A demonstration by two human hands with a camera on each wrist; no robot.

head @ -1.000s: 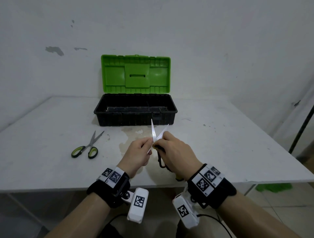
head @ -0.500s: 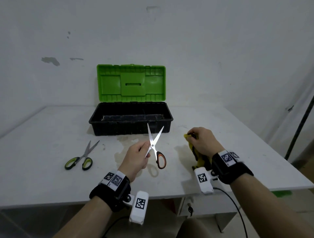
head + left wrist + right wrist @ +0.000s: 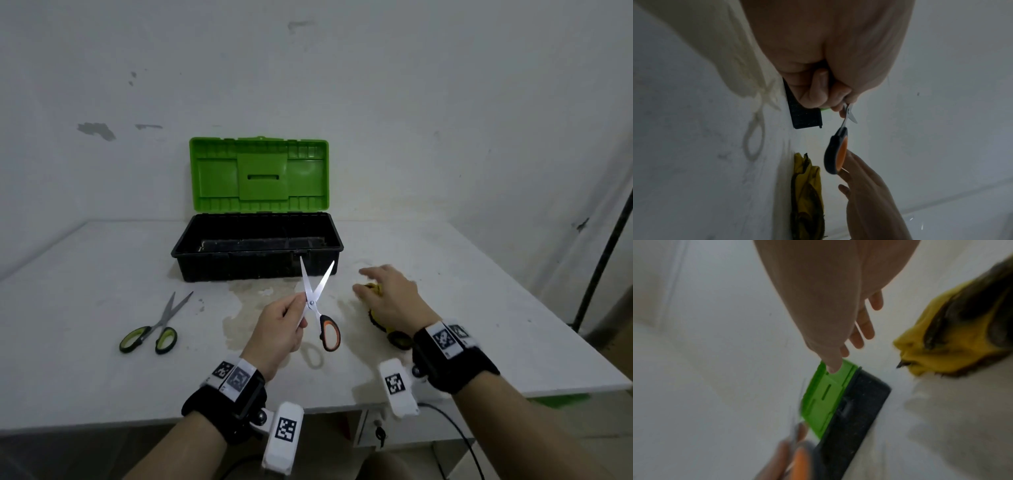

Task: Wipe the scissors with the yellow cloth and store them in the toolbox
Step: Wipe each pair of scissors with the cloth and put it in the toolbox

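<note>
My left hand (image 3: 284, 320) pinches the orange-handled scissors (image 3: 320, 301) near the pivot, above the table, blades spread and pointing up toward the toolbox (image 3: 257, 265); one orange loop (image 3: 835, 154) hangs down. The toolbox is black with a green lid (image 3: 259, 173) standing open at the back centre. My right hand (image 3: 387, 294) hovers with straight fingers just above the yellow cloth (image 3: 376, 291), which lies crumpled on the table to the right; in the left wrist view the yellow cloth (image 3: 807, 194) lies apart from the fingers (image 3: 857, 168).
A second pair of scissors with green handles (image 3: 154, 325) lies on the white table (image 3: 85, 308) at the left. A stain marks the table before the toolbox. A dark pole (image 3: 603, 246) stands beyond the table's right edge.
My right hand has set the yellow cloth down at the right and let go, its fingers now straight. The left hand keeps holding the orange scissors in nearly the same place.
</note>
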